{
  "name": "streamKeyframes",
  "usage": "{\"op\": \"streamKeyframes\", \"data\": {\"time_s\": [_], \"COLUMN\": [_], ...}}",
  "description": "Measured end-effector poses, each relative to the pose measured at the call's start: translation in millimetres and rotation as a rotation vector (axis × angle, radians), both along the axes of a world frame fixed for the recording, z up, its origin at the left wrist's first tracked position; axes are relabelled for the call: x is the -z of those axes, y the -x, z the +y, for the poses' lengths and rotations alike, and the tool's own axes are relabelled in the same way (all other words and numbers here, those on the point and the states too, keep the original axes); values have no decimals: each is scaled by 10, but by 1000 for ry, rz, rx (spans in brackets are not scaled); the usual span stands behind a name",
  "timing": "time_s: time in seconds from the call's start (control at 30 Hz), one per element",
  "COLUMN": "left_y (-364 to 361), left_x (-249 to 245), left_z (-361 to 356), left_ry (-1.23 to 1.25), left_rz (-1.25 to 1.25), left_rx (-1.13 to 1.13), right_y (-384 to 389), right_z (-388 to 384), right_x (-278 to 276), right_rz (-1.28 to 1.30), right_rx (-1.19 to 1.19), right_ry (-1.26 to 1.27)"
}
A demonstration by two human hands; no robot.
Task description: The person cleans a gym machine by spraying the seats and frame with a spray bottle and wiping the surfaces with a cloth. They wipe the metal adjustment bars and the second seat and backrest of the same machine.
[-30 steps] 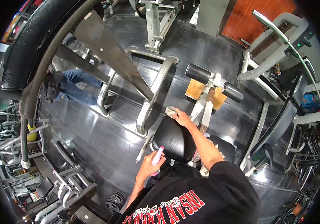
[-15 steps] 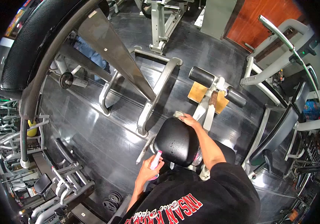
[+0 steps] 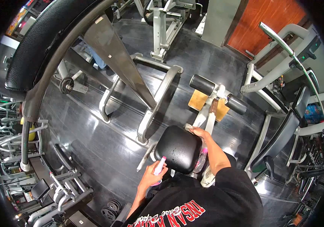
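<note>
A black padded bench section [image 3: 178, 145] lies in front of me, with small wet drops on its lower middle. At its far right corner, my right hand [image 3: 199, 132] is closed on a pale cloth [image 3: 188, 128], held against the pad's edge. My left hand [image 3: 151, 176] grips a spray bottle [image 3: 160, 166] with a pink and white top, just off the pad's near left corner; the hand hides much of the bottle. Beside the pad's right edge sits a clear bottle with a pink label or cap [image 3: 201, 160]. Near it hangs a pale cloth-like item [image 3: 207, 178].
Beyond the pad, the bench carries black foam rollers [image 3: 202, 84] above a wooden board [image 3: 198, 100]. A large machine with a black padded arm [image 3: 37, 45] looms at upper left. Another machine with a grey bench [image 3: 277, 140] stands right. Weight plates [image 3: 111, 209] lie at lower left.
My right hand and the cloth have slid rightward along the pad's far edge toward its corner. The left hand still holds the spray bottle in about the same place. The view has shifted slightly.
</note>
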State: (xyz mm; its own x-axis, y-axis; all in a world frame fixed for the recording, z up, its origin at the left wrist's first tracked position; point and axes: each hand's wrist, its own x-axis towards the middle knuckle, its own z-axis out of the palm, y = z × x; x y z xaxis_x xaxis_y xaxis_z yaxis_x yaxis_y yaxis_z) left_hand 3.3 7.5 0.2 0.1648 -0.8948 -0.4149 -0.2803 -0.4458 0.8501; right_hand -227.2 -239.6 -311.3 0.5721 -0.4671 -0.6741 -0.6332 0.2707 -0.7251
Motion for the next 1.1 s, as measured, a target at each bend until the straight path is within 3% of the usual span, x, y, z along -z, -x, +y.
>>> {"op": "streamKeyframes", "data": {"time_s": [0.07, 0.2, 0.27, 0.33, 0.4, 0.5, 0.6, 0.73, 0.8, 0.87, 0.9, 0.97, 1.07, 1.1], "left_y": [-31, -83, -81, -90, -97, -88, -75, -81, -92, -104, -118, -133, -144, -145], "left_x": [14, -75, -96, -92, -56, 6, -14, -48, -21, 45, 64, 31, -10, 5], "left_z": [8, -30, -39, -47, -24, -4, -25, -77, -82, -54, -50, -57, -23, -14], "left_ry": [-7, -132, -123, -111, -184, -45, -38, -112, -127, -75, -23, -17, -15, -20], "left_rz": [16, 57, 53, 48, 69, 46, 56, 75, 87, 85, 80, 71, 69, 77], "left_rx": [15, -17, -31, -47, -60, -29, -30, -55, -39, -15, 2, 2, -4, -6], "right_y": [271, -6, -222, -598, -953, -1208, -1093, -631, -371, -207, -104, 120, -190, -206], "right_z": [-52, -59, -90, -64, -57, -92, -97, -82, -82, -110, -86, 31, -73, -115], "right_x": [96, -489, -425, -580, -308, -636, -926, -385, -418, -836, -793, -577, -861, -430], "right_rz": [250, 320, 39, 94, 66, -62, 35, -173, -130, 331, 328, 229, 324, 165], "right_rx": [-128, -100, -92, 10, 61, 70, 70, 142, 111, -3, -2, 85, 12, -111], "right_ry": [-293, -244, -93, 77, 164, 106, 105, -43, -212, -215, -211, -448, -355, -232]}}
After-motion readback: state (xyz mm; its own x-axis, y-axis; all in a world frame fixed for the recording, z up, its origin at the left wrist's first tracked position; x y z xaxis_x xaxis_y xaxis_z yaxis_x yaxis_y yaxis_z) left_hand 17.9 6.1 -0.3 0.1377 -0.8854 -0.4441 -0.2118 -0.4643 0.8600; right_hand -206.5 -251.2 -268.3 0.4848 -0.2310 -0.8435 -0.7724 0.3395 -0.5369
